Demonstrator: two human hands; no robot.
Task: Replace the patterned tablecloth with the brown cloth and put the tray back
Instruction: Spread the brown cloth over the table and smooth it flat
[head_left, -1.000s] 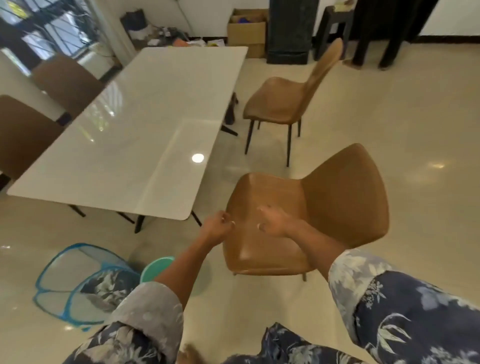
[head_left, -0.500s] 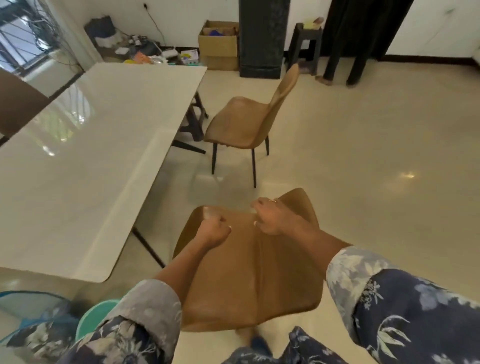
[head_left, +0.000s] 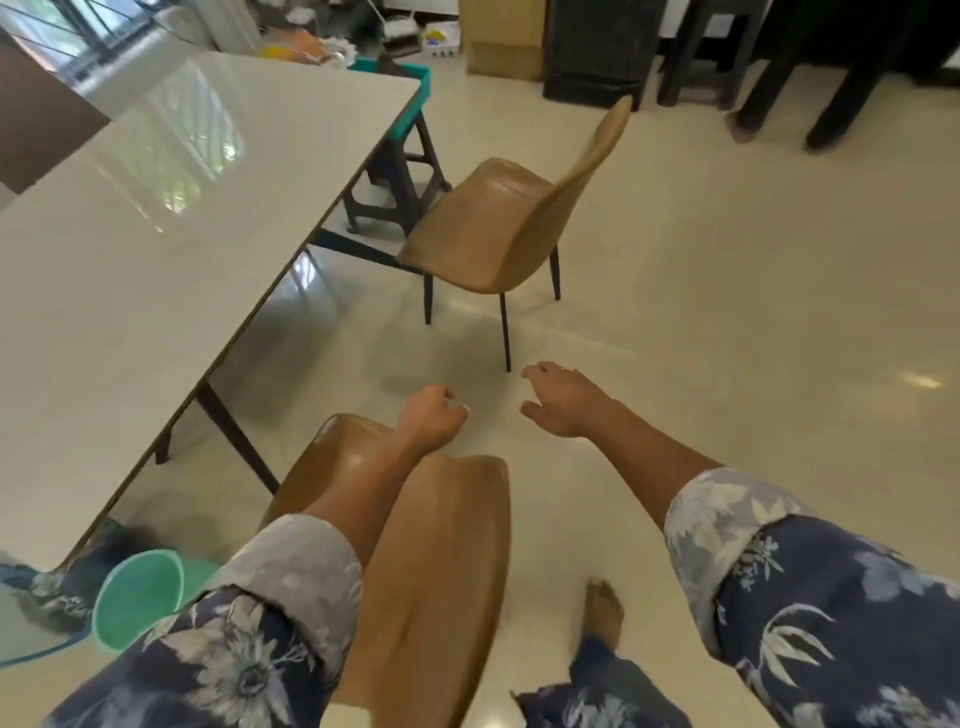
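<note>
The white table (head_left: 156, 249) stands bare at the left, with no cloth on it. A dark floral cloth (head_left: 57, 603) lies bunched on the floor under the table's near corner, next to a green basin (head_left: 137, 597). A teal tray (head_left: 423, 83) sits on a black stool (head_left: 395, 192) past the table's far corner. No brown cloth is in view. My left hand (head_left: 434, 418) hangs loosely curled just beyond the top of the near tan chair (head_left: 447, 561) and holds nothing. My right hand (head_left: 563, 400) hovers beside it over the floor with bent, empty fingers.
A second tan chair (head_left: 498, 234) stands ahead, turned toward the table. A blue mesh cover (head_left: 31, 660) lies at the lower left. A cardboard box (head_left: 501, 47), a dark cabinet (head_left: 597, 52) and a person's legs (head_left: 779, 88) line the far side. My bare foot (head_left: 605, 613) is on the floor.
Both hands held the near chair's back and moved it toward the table. They have now let go and hang past its top edge. The camera has swung right.
</note>
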